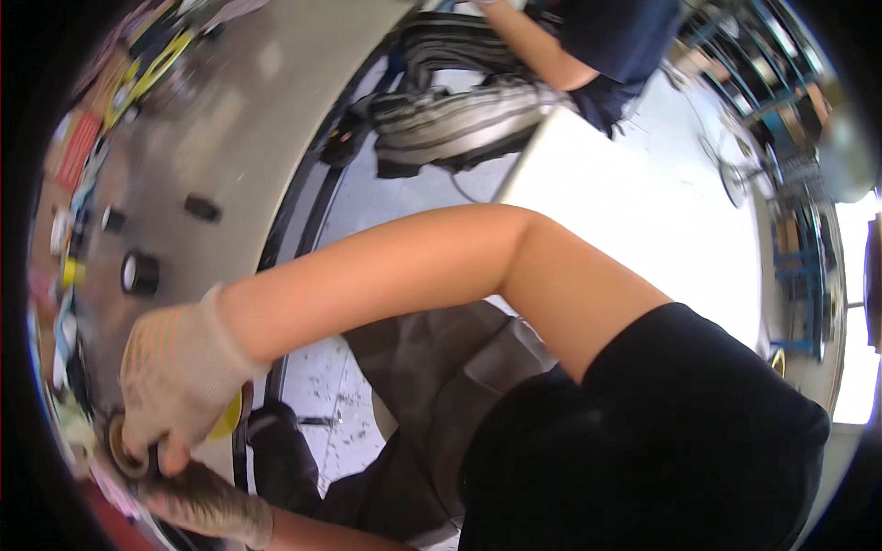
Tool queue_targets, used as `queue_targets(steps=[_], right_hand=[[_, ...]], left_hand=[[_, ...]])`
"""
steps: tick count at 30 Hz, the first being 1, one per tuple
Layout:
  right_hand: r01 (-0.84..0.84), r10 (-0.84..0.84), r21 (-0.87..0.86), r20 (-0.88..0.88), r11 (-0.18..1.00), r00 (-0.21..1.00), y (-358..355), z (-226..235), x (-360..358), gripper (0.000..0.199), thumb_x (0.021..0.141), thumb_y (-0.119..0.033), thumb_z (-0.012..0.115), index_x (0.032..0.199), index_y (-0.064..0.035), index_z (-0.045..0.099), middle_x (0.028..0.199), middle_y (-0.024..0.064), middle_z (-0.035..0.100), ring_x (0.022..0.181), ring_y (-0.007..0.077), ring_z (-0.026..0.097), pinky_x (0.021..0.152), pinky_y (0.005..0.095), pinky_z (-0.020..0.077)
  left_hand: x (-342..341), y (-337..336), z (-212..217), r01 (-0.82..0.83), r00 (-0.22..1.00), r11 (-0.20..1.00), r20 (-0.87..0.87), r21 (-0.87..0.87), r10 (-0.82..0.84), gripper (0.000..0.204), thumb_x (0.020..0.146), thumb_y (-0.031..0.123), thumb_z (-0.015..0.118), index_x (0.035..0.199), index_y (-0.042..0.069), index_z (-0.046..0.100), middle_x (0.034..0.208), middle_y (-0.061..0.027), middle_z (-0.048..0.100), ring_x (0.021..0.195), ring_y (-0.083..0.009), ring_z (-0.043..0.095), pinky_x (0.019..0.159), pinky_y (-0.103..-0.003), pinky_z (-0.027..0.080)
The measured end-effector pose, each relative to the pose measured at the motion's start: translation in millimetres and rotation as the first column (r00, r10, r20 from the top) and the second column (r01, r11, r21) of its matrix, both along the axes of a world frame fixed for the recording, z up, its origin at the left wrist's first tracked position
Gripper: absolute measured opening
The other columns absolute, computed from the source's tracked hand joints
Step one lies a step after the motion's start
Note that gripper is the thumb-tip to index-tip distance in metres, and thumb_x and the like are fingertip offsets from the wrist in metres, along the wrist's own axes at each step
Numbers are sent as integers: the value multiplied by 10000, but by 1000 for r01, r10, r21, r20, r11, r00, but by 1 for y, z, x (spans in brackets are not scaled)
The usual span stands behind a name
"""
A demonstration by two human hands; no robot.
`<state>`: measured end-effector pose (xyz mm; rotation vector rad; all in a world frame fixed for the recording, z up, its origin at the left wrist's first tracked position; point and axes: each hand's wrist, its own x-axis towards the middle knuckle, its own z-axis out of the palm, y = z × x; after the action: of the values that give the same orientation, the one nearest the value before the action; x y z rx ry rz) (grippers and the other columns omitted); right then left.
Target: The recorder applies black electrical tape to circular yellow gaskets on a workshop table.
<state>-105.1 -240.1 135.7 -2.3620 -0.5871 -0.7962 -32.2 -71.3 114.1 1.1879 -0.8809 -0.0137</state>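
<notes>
The gloved right hand bends over the near end of the counter, its fingers closed on a tan tape roll; the gloved left hand lies just beside it, lower down, and whether its fingers grip anything I cannot tell; a yellow round thing shows partly behind the right wrist; farther along the counter stand a black roll and a small dark object; beyond the counter's edge, a striped bundle sits near another person's arm.
</notes>
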Motion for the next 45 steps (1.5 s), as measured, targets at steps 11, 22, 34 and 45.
queue_targets(steps=[11, 22, 34, 45], right_hand=[[-41, 7, -190, -175, 981, 985, 24, 23, 18, 511, 962, -523, 513, 1372, -232, 600, 1271, 96, 673, 1178, 306, 613, 966, 434, 474], [-53, 87, 95, -389, 994, 917, 38, 17, -5, 439, 880, -436, 593, 1209, -160, 683, 1083, 138, 718, 1079, 344, 656, 891, 456, 511], [179, -89, 157, -456, 971, 885, 74, -66, -128, 411, 887, -410, 709, 1164, -111, 653, 678, 28, 635, 581, 212, 639, 521, 354, 473], [402, 242, 734, -599, 547, 763, 74, -73, -135, 276, 892, -233, 711, 1101, -63, 652, 780, 120, 662, 600, 283, 658, 524, 377, 497]], left_hand=[[16, 23, -7, -110, 969, 954, -244, -278, 40, 371, 1006, 306, 584, 1255, 32, 565, 1356, -83, 530, 1308, -210, 449, 1159, -415, 295], [-18, 32, 10, -621, 549, 773, 633, -129, 546, 384, 1036, 243, 574, 1214, -88, 654, 1213, -186, 681, 1065, -255, 658, 947, -370, 533], [-90, 36, -16, -188, 955, 901, -141, 391, 261, 160, 897, 106, 706, 976, -32, 690, 968, -132, 694, 852, -251, 661, 803, -352, 523], [-66, -6, -33, -442, 885, 759, 368, 478, 284, 144, 814, 102, 777, 951, 72, 746, 1048, -32, 701, 1179, -291, 566, 1021, -404, 439]])
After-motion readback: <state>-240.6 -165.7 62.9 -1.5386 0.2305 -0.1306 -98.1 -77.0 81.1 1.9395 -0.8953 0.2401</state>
